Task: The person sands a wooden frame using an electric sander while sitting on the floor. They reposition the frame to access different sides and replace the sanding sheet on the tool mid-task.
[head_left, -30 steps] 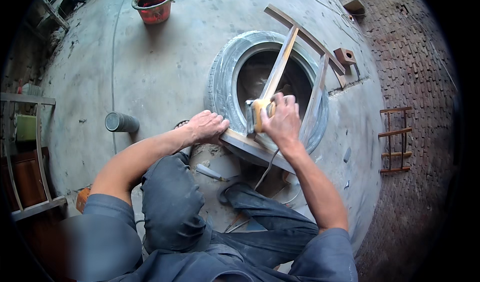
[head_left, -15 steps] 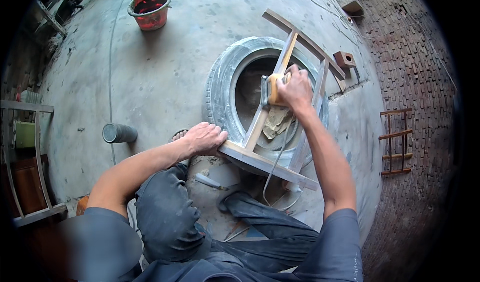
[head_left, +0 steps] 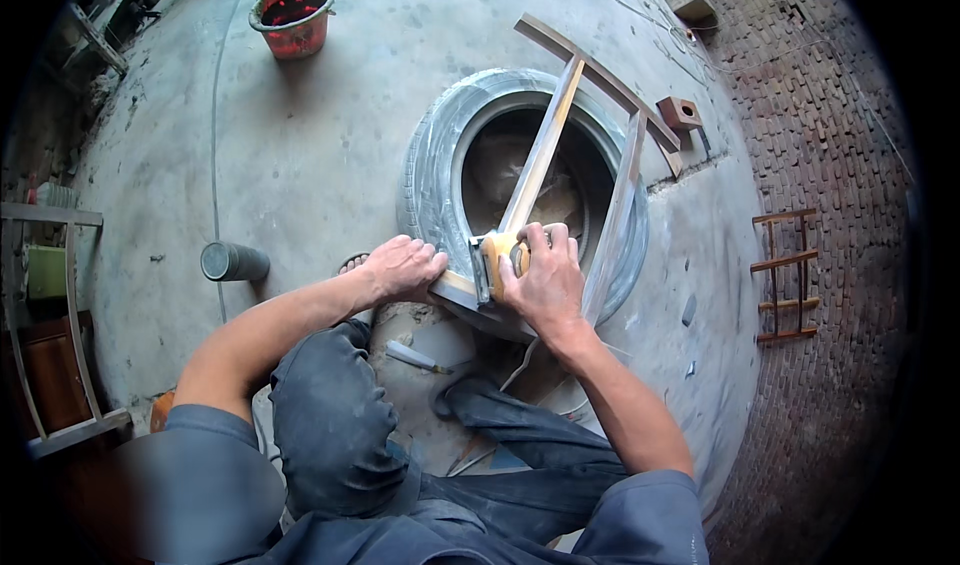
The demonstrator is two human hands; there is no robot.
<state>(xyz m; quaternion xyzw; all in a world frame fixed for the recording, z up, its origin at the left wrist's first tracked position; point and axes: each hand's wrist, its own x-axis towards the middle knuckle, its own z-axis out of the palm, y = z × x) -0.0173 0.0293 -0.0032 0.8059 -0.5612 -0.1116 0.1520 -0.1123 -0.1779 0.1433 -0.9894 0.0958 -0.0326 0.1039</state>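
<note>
My right hand [head_left: 546, 283] is closed round a yellow electric sander [head_left: 503, 257], which sits on the near left corner of a wooden frame [head_left: 541, 150]. That frame rests on a dusty tyre [head_left: 430, 180] lying flat on the floor. My left hand [head_left: 404, 268] grips the near end of the frame, left of the sander, with its fingers curled over the wood. Along one rail of the frame runs a pale sanded strip. Part of the near crossbar is hidden beneath the sander and my right hand.
A red bucket [head_left: 292, 25] stands at the far left, and a grey cylinder [head_left: 234, 262] lies left of my arm. A white-handled tool [head_left: 415, 356] lies by my knee. Another wooden frame [head_left: 787, 270] leans near the brick surface [head_left: 830, 165]. A wooden block [head_left: 679, 114] stands beyond the tyre.
My right hand has drawn the sander nearer, from the middle of the rail down to the frame's near corner. My left hand keeps its hold on the frame's end.
</note>
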